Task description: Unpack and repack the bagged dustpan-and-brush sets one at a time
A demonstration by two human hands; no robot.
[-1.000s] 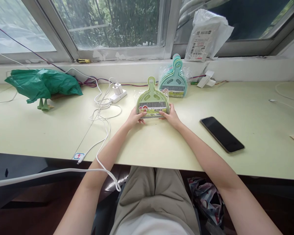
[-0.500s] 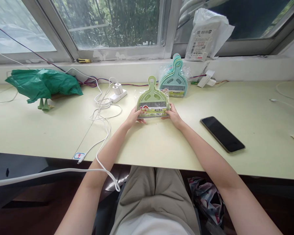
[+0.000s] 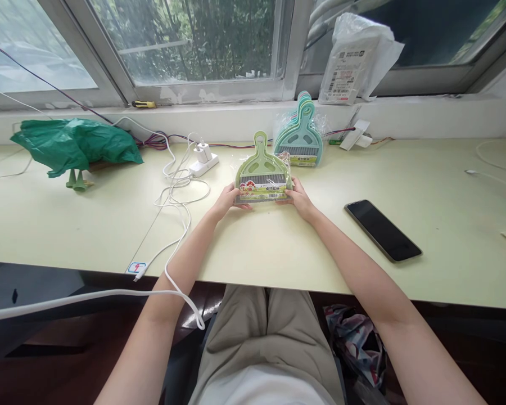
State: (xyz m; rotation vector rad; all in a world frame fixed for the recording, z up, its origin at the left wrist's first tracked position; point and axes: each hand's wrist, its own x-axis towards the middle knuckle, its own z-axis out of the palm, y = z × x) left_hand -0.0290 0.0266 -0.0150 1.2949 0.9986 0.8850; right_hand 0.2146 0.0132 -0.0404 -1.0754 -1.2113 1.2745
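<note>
The pale table (image 3: 362, 169) carries a packaged green dustpan set (image 3: 262, 177) at its middle, the handle pointing away toward the window, so its long axis runs straight out from the person. The left hand (image 3: 225, 201) grips its near left corner and the right hand (image 3: 299, 198) its near right corner, equally close; fingers seemingly pinch the wrapper's lower edge.

Both forearms are bare to past the elbow, with no sleeve, watch, ring or bracelet showing on the left hand (image 3: 225, 201) or the right hand (image 3: 300, 198). The person wears khaki trousers (image 3: 261, 332) and a white top (image 3: 261, 392) at the waist.
</note>
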